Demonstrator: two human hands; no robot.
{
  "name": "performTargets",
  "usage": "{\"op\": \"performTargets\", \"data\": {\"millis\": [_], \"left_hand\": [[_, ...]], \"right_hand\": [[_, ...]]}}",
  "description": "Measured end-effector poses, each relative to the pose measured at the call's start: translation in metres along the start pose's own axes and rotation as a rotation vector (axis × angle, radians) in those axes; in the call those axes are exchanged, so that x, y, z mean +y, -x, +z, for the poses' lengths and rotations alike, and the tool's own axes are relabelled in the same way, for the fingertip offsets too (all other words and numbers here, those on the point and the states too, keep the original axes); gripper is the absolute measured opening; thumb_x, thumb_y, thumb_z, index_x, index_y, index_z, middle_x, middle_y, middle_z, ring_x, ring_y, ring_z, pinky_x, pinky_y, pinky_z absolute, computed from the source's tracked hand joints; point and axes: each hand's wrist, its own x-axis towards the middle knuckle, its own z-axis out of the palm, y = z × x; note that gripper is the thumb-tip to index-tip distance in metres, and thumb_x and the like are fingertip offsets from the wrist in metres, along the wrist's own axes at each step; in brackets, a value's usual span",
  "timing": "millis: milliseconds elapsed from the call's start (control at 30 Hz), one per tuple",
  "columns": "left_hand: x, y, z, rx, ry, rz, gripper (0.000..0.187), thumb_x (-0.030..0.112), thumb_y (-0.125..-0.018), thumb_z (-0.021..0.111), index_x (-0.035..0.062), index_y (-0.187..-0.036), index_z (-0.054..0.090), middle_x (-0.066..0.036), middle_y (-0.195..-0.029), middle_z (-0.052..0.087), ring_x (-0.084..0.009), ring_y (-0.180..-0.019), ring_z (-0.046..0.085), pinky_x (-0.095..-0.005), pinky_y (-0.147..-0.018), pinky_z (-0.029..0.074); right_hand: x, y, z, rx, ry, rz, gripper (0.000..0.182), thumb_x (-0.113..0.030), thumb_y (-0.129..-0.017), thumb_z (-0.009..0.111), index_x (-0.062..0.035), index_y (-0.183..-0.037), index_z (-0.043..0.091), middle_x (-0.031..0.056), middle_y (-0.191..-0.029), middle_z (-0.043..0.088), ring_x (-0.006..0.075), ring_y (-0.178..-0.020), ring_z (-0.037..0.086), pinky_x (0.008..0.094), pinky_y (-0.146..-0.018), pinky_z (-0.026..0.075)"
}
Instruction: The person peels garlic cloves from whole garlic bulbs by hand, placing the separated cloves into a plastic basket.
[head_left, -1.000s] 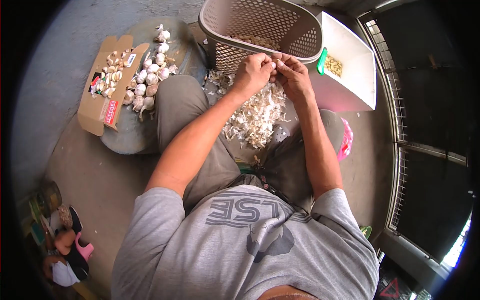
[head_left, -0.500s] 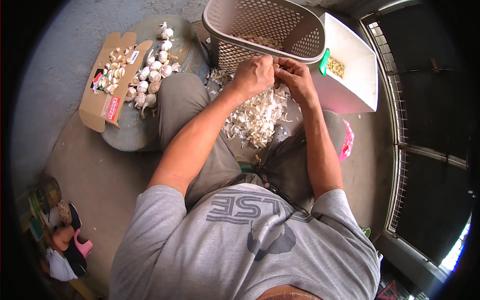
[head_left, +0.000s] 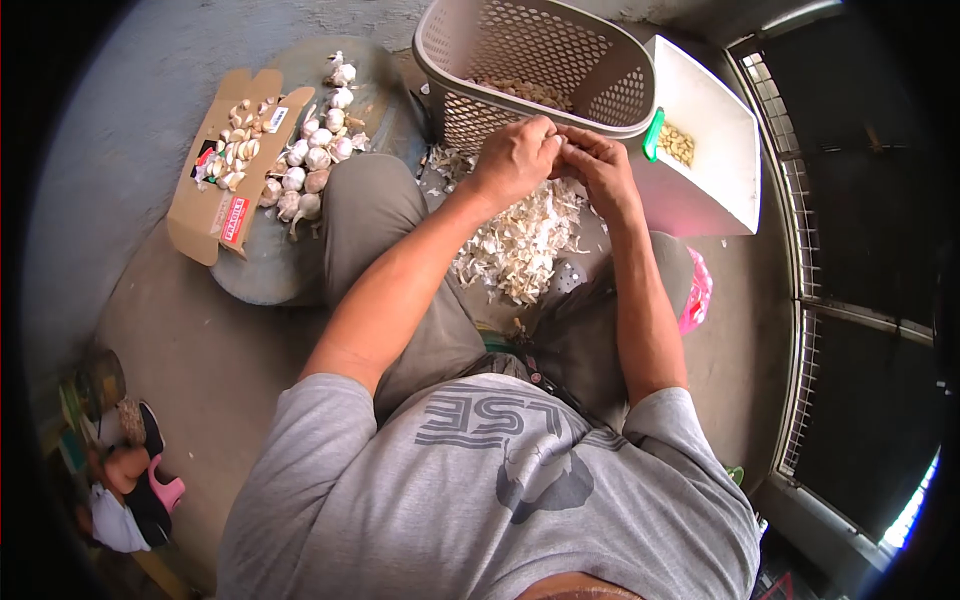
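Observation:
My left hand [head_left: 513,163] and my right hand [head_left: 602,168] meet above a heap of garlic skins [head_left: 520,245]. Fingers of both are closed in a pinch around a small pale garlic clove [head_left: 559,146], mostly covered by the fingertips. Whole garlic bulbs [head_left: 318,158] lie on a round grey-blue surface [head_left: 262,275] to the left. Beside them, loose cloves [head_left: 240,150] rest on an opened cardboard box [head_left: 190,228]. Peeled cloves [head_left: 676,146] sit inside a white box [head_left: 722,140] on the right.
Just beyond my hands stands a perforated laundry-style basket [head_left: 535,60] with brownish contents low inside. A green handle-like object [head_left: 653,136] is at the white box's near edge. Pink plastic [head_left: 698,290] lies by my right knee. Another person [head_left: 128,470] is partly visible at lower left.
The view has shifted slightly, so the surroundings appear a little lower and to the right. My fingers have changed position slightly around the clove, with both hands still together.

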Motion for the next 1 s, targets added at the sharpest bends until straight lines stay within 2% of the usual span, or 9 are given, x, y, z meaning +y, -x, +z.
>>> {"op": "performTargets", "data": {"millis": [133,200,400,500,600,633,767,1000], "left_hand": [[-0.006,0.001,0.003,0.06,-0.027,0.07,0.018,0.017,-0.093,0.067,-0.0001,-0.088,0.065,-0.021,-0.077,0.068,-0.0389,-0.072,0.069,-0.0461,-0.065,0.054],[-0.004,0.001,0.0,0.037,-0.039,0.064,0.017,0.015,-0.093,0.065,0.0007,-0.084,0.064,-0.022,-0.077,0.067,-0.0409,-0.074,0.069,-0.0479,-0.065,0.054],[-0.002,-0.002,-0.005,0.007,0.006,0.009,0.018,0.015,-0.095,0.062,0.0007,-0.085,0.064,-0.021,-0.072,0.067,-0.0393,-0.068,0.069,-0.0467,-0.061,0.054],[-0.004,-0.003,-0.001,0.018,0.003,0.056,0.016,0.014,-0.094,0.063,0.0003,-0.087,0.066,-0.022,-0.07,0.067,-0.0369,-0.065,0.07,-0.0445,-0.058,0.054],[-0.005,-0.005,0.0,0.032,0.029,0.113,0.013,0.008,-0.093,0.063,-0.0009,-0.083,0.062,-0.022,-0.067,0.064,-0.0359,-0.06,0.068,-0.0436,-0.052,0.05],[-0.004,-0.004,0.0,0.043,-0.014,0.161,0.015,0.007,-0.094,0.062,-0.0015,-0.081,0.06,-0.022,-0.066,0.062,-0.0329,-0.058,0.067,-0.043,-0.051,0.048],[0.002,-0.004,-0.004,0.008,0.079,0.055,0.018,0.01,-0.096,0.062,-0.0027,-0.083,0.061,-0.02,-0.067,0.063,-0.0283,-0.058,0.066,-0.0414,-0.053,0.049],[-0.001,-0.006,-0.001,-0.056,0.021,0.076,0.02,0.014,-0.099,0.061,-0.0026,-0.089,0.065,-0.019,-0.073,0.067,-0.0277,-0.064,0.069,-0.0402,-0.059,0.052]], "right_hand": [[-0.001,0.005,0.009,0.004,0.224,-0.04,0.031,-0.006,-0.099,0.063,0.01,-0.126,0.064,0.0122,-0.099,0.072,0.0167,-0.081,0.07,0.032,-0.076,0.061],[0.005,0.001,0.005,-0.012,0.233,-0.044,0.031,-0.006,-0.1,0.063,0.0096,-0.126,0.064,0.011,-0.097,0.072,0.0163,-0.08,0.07,0.0311,-0.073,0.061],[-0.013,0.002,0.012,-0.018,0.212,-0.021,0.032,-0.008,-0.1,0.063,0.0096,-0.128,0.062,0.0094,-0.094,0.071,0.0141,-0.075,0.067,0.0294,-0.068,0.059],[-0.018,0.004,0.011,0.008,0.285,-0.083,0.028,-0.003,-0.097,0.066,0.0102,-0.121,0.061,0.0111,-0.094,0.069,0.0145,-0.074,0.067,0.0283,-0.064,0.058],[-0.011,0.005,0.009,0.052,0.236,-0.087,0.02,-0.001,-0.095,0.068,0.0081,-0.112,0.063,0.0093,-0.09,0.069,0.0148,-0.07,0.068,0.0275,-0.063,0.058],[-0.011,0.006,0.01,0.053,0.234,-0.09,0.018,0.0,-0.094,0.068,0.0074,-0.11,0.063,0.0088,-0.088,0.07,0.0142,-0.069,0.068,0.0273,-0.063,0.058],[-0.017,0.01,0.011,0.069,0.187,-0.087,0.018,-0.001,-0.095,0.069,0.0084,-0.109,0.064,0.0093,-0.085,0.07,0.0132,-0.069,0.067,0.0266,-0.061,0.057],[-0.007,0.001,-0.002,0.011,0.148,-0.062,0.017,-0.002,-0.095,0.068,0.0085,-0.109,0.066,0.0107,-0.085,0.07,0.014,-0.069,0.067,0.0269,-0.06,0.057]]}}
